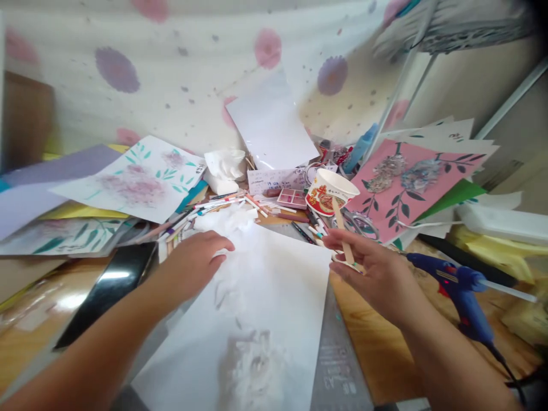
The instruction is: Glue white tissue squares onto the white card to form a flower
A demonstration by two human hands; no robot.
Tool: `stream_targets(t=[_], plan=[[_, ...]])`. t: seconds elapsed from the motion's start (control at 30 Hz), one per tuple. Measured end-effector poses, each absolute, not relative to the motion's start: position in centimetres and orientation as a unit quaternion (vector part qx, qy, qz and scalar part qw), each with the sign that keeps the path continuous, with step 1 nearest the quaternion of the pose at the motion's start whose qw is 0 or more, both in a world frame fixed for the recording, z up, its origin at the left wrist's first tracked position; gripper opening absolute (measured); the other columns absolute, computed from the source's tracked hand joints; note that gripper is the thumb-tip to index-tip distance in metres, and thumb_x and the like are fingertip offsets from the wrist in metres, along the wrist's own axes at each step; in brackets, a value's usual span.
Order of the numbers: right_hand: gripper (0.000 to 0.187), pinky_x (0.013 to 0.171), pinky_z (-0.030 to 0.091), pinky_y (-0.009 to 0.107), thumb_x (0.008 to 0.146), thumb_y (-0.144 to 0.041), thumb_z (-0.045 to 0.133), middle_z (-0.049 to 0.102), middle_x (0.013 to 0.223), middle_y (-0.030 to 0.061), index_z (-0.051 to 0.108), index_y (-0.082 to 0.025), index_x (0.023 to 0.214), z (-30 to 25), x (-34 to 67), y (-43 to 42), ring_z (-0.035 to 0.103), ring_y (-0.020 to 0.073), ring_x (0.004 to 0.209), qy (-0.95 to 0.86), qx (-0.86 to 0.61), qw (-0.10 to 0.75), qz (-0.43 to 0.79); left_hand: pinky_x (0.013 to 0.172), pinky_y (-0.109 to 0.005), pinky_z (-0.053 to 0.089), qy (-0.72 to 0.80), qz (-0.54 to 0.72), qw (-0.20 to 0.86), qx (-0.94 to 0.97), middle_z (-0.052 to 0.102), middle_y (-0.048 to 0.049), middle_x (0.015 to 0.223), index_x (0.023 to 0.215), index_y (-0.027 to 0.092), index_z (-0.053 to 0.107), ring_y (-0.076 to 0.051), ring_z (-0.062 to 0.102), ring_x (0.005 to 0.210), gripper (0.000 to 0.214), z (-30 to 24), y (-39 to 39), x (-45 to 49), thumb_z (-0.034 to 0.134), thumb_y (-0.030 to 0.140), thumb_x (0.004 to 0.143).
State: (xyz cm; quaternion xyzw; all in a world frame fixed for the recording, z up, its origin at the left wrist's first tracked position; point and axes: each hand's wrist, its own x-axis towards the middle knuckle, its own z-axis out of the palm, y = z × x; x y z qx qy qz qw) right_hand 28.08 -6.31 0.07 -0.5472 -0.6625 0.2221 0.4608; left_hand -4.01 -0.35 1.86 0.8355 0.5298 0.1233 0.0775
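Observation:
A large white sheet of paper [282,285] lies before me, with a raised, crumpled white flower-like shape [261,365] near its lower edge. My left hand [192,265] is over the sheet's left side, thumb and fingertips a little apart, with nothing visible between them. Soft white tissue-like material [233,220] lies just beyond those fingers. At the sheet's right edge, my right hand [372,268] grips a flat wooden craft stick [342,228], tilted upright. Something small and pale shows by the stick's lower end, partly hidden by the fingers.
A paper cup [331,191] stands behind my right hand. To the right lies a blue glue gun [458,285] with its cord. Flower pictures on pink paper [398,194] and white paper [141,177] flank scattered pens [205,205]. A grey cutting mat [338,354] shows under the sheet.

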Motion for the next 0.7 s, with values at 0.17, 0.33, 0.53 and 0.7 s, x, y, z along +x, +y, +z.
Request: stream_targets(t=[0.17,0.33,0.53,0.7], plan=[[0.016,0.073,0.06,0.035,0.087,-0.03,0.064,0.079,0.081,0.0031,0.072,-0.025,0.1,0.4,24.8,-5.1,0.074,0.0204,0.076,-0.633,-0.507,0.55,0.199,0.099,-0.045,0.043,0.509,0.091,0.089,0.852,0.066,-0.0096,0.123,0.119,0.02,0.064,-0.03,0.058,0.115,0.038,0.7,0.1,-2.6,0.051,0.033,0.086],[0.018,0.065,0.061,0.03,0.087,-0.027,0.064,0.078,0.08,0.0029,0.072,-0.023,0.103,-1.5,24.3,-4.9,0.075,0.0182,0.072,-0.624,-0.49,0.552,0.257,0.087,-0.045,0.044,0.485,0.072,0.087,0.867,0.072,-0.0057,0.094,0.086,0.021,0.07,-0.029,0.062,0.095,0.014,-0.1,-0.2,-1.2,0.057,0.025,0.083],[0.018,0.069,0.059,0.029,0.088,-0.022,0.065,0.077,0.079,-0.0003,0.074,-0.026,0.104,-1.9,24.2,-5.4,0.073,0.015,0.071,-0.635,-0.45,0.568,0.268,0.088,-0.039,0.045,0.47,0.127,0.127,0.864,0.071,-0.0012,0.099,0.083,0.023,0.067,-0.021,0.063,0.094,0.021,1.0,-1.6,-1.2,0.049,0.031,0.09],[0.03,0.063,0.051,0.029,0.094,-0.023,0.059,0.067,0.076,-0.0023,0.069,-0.035,0.119,-1.7,24.1,-5.6,0.062,0.0126,0.067,-0.658,-0.359,0.594,0.291,0.075,-0.029,0.046,0.474,0.233,0.204,0.824,0.067,0.0015,0.091,0.078,0.024,0.066,-0.016,0.063,0.082,0.014,1.7,-2.9,-1.7,0.056,0.03,0.086]])
